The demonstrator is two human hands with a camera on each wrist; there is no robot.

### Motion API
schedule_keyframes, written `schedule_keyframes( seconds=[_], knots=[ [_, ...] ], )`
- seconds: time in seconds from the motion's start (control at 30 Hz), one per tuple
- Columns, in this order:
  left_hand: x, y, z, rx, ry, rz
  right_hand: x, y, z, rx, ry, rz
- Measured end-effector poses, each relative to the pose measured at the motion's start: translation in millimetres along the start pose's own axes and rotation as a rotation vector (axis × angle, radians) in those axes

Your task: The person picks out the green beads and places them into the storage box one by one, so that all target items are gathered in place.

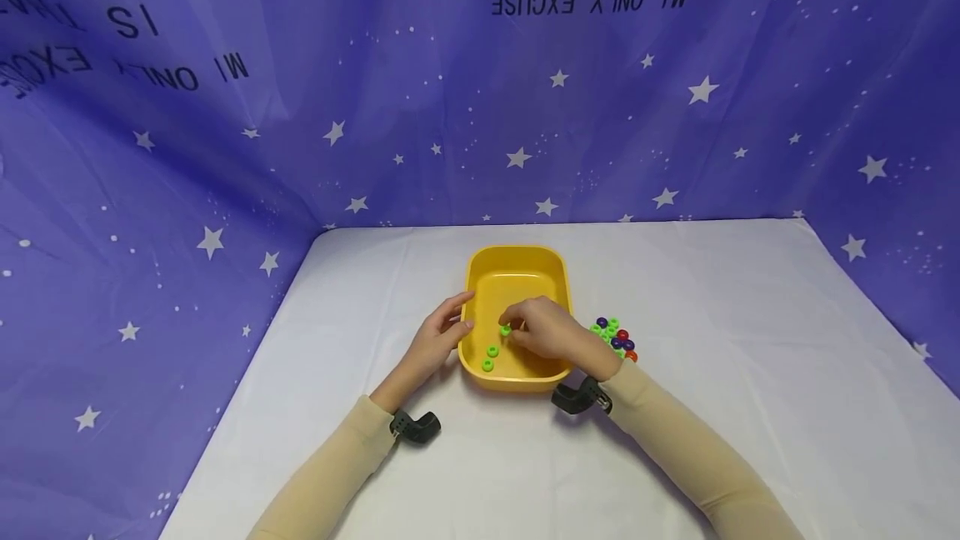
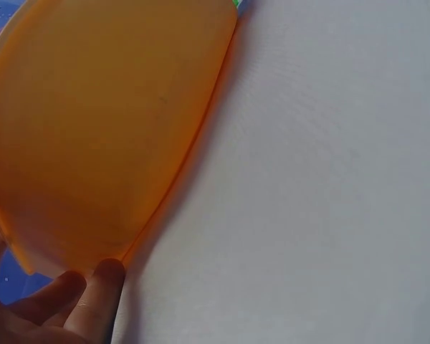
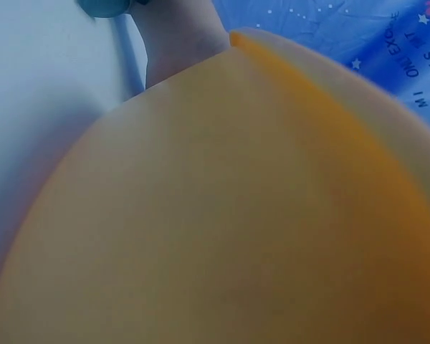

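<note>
A yellow tray (image 1: 516,384) with rounded corners stands on the white cloth. My left hand (image 1: 437,336) grips its left side, thumb over the rim and other fingers along the outer wall. Up close in the left wrist view, fingertips (image 2: 109,276) of that hand press against the tray's wall (image 2: 115,129). Reaching over the right rim, my right hand (image 1: 546,328) pinches a small green ring-shaped bead (image 1: 506,330) low inside the tray. Two more green beads, one (image 1: 492,351) just above the other (image 1: 487,365), lie on the tray floor near its front left. The tray wall (image 3: 201,201) hides the right fingers in the right wrist view.
To the right of the tray lies a cluster of beads (image 1: 617,342) in green, purple and red, partly behind the right wrist. A black wrist camera (image 1: 416,427) sits on the left wrist, another (image 1: 577,397) on the right. Purple star-printed fabric (image 1: 517,107) hangs behind the table.
</note>
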State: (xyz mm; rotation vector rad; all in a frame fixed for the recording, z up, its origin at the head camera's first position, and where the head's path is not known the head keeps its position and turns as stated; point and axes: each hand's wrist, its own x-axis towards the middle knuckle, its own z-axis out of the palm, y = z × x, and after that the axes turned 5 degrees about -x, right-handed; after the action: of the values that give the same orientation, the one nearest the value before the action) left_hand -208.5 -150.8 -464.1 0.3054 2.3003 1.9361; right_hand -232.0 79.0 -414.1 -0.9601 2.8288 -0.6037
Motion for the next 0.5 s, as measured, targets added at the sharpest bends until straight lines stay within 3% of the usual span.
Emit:
schedule_keyframes(
  seconds=[0.5],
  knots=[
    [0.2, -2.6, 3.2, -0.031, -0.002, 0.000, -0.3, 2.6, 2.2, 0.012, -0.013, 0.004]
  ],
)
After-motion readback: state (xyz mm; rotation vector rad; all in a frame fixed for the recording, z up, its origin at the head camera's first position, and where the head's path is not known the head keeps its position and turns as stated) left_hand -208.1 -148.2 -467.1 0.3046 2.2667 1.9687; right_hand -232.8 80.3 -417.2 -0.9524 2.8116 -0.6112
